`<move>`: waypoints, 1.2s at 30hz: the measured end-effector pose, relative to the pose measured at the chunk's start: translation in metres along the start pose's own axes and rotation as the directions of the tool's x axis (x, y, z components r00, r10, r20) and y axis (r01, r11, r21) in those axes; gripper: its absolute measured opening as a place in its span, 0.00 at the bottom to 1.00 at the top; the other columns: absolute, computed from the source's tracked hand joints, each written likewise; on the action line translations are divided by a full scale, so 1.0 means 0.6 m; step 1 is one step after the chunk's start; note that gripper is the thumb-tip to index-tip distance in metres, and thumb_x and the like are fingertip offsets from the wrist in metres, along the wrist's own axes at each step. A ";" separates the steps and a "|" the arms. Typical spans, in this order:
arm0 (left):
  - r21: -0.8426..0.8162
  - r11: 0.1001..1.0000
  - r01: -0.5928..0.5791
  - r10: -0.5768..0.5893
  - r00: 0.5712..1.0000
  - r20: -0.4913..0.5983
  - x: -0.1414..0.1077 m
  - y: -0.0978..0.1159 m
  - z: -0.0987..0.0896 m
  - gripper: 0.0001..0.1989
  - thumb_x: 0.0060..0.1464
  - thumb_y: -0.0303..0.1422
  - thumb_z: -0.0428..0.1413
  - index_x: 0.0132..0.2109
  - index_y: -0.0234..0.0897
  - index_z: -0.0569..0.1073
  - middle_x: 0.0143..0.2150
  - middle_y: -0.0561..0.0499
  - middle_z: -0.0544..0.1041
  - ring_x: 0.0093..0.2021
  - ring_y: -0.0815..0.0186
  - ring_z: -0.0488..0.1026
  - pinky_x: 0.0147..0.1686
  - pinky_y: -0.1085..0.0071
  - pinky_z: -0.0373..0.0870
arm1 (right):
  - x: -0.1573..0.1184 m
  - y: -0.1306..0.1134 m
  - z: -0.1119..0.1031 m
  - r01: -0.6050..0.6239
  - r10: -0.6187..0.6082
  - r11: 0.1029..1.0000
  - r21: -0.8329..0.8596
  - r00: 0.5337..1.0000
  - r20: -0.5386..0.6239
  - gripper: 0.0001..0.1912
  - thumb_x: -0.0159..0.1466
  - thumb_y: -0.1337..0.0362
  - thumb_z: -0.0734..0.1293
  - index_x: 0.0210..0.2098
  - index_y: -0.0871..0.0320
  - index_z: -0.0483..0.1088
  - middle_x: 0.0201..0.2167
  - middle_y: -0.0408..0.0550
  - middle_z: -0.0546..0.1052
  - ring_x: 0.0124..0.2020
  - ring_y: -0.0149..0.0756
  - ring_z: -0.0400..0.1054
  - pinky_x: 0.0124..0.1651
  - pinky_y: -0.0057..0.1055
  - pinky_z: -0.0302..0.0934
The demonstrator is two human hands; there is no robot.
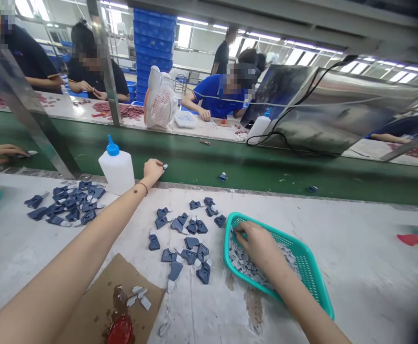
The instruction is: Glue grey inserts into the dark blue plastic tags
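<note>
"White worktop [359, 248] is stretching across the near side. What is lying beyond it?"

"A green belt [180, 174] is running along its far edge, with two small dark parts [222, 177] sitting on it, well apart."

"And on the worktop?"

"Brown cardboard [104, 282] is lying at the near left, partly under the left forearm. A teal basket [318, 282] full of small grey pieces [243, 260] is standing to the right."

"Is anything standing upright?"

"Yes, a white bottle [117, 167] with a blue nozzle is standing by the belt, just beside the left wrist."

"What are the hands doing?"

"The left hand [153, 171] is reaching over the belt's near edge, its fingertips pinching a small pale piece [165, 167]. The right hand [257, 239] is dipping into the basket, its fingers bending close together; their tips are hiding, so I'm not telling whether they are gripping anything."

"And the smaller things?"

"A red item [120, 329] is resting on the cardboard in wet brown smears. Dark blue pieces [188, 257] are lying loose left of the basket, others beyond the left forearm. Pale scraps [145, 302] are lying near the red item."
</note>
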State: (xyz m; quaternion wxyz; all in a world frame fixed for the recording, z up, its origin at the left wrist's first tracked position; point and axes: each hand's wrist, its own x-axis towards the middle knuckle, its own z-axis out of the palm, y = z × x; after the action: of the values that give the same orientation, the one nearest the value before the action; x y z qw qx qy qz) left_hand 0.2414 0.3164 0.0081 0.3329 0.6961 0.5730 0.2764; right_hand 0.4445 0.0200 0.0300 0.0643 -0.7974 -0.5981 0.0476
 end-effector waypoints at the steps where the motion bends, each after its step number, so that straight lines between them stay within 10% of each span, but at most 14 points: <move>1: 0.047 0.999 -0.017 0.017 1.000 -0.008 0.003 0.003 0.002 0.14 0.61 0.35 0.56 0.53 0.36 0.71 0.53 0.44 0.73 0.49 0.58 0.74 0.47 0.56 0.73 | -0.003 0.002 -0.002 0.004 -0.004 1.000 0.009 1.000 0.003 0.09 0.61 0.70 0.59 0.31 0.57 0.71 0.34 0.53 0.77 0.36 0.45 0.71 0.35 0.34 0.61; 11: 0.191 0.859 -0.475 0.430 0.872 0.235 -0.013 0.102 0.107 0.14 0.62 0.35 0.55 0.53 0.36 0.72 0.54 0.44 0.73 0.51 0.57 0.73 0.50 0.54 0.71 | -0.044 0.020 -0.022 0.016 -0.011 0.974 0.226 1.000 -0.024 0.14 0.67 0.62 0.58 0.41 0.55 0.74 0.37 0.52 0.76 0.33 0.41 0.72 0.34 0.36 0.67; 18: 0.143 0.825 -0.547 0.472 0.805 0.361 -0.043 0.154 0.191 0.17 0.61 0.36 0.55 0.56 0.36 0.70 0.56 0.43 0.71 0.52 0.56 0.72 0.50 0.52 0.71 | -0.184 -0.052 -0.025 -0.027 0.042 0.789 0.614 0.999 -0.009 0.07 0.65 0.59 0.65 0.39 0.53 0.74 0.32 0.47 0.77 0.30 0.37 0.72 0.33 0.30 0.69; 24: 0.006 0.923 -0.384 0.363 0.879 0.310 -0.055 0.142 0.190 0.16 0.62 0.35 0.55 0.55 0.36 0.70 0.58 0.43 0.70 0.53 0.55 0.71 0.51 0.52 0.70 | -0.247 -0.087 0.058 -0.154 0.114 0.803 0.575 0.988 0.105 0.10 0.62 0.67 0.62 0.41 0.55 0.73 0.28 0.45 0.75 0.27 0.36 0.71 0.31 0.30 0.67; 29: -0.295 0.952 -0.086 0.189 0.921 0.342 -0.066 0.117 0.147 0.16 0.62 0.35 0.55 0.55 0.35 0.70 0.54 0.43 0.73 0.48 0.58 0.74 0.46 0.55 0.74 | -0.252 -0.088 0.059 -0.184 0.146 0.828 0.530 0.983 0.113 0.09 0.65 0.64 0.62 0.41 0.56 0.73 0.27 0.46 0.73 0.27 0.36 0.70 0.31 0.31 0.66; 36: -0.678 0.635 0.372 0.059 0.851 0.522 -0.158 0.071 0.029 0.08 0.62 0.29 0.54 0.46 0.30 0.74 0.43 0.45 0.78 0.42 0.63 0.77 0.43 0.64 0.77 | -0.270 -0.065 0.026 0.052 -0.083 0.921 0.386 0.994 0.064 0.18 0.69 0.68 0.55 0.52 0.52 0.70 0.50 0.53 0.75 0.53 0.41 0.70 0.53 0.40 0.66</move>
State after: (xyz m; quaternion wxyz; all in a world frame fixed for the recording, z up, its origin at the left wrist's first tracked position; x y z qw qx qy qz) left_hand 0.2629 0.2156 0.0303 0.7520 0.4836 0.3580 0.2694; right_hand 0.3597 -0.1241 0.0205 0.1972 -0.7456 -0.6065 0.1931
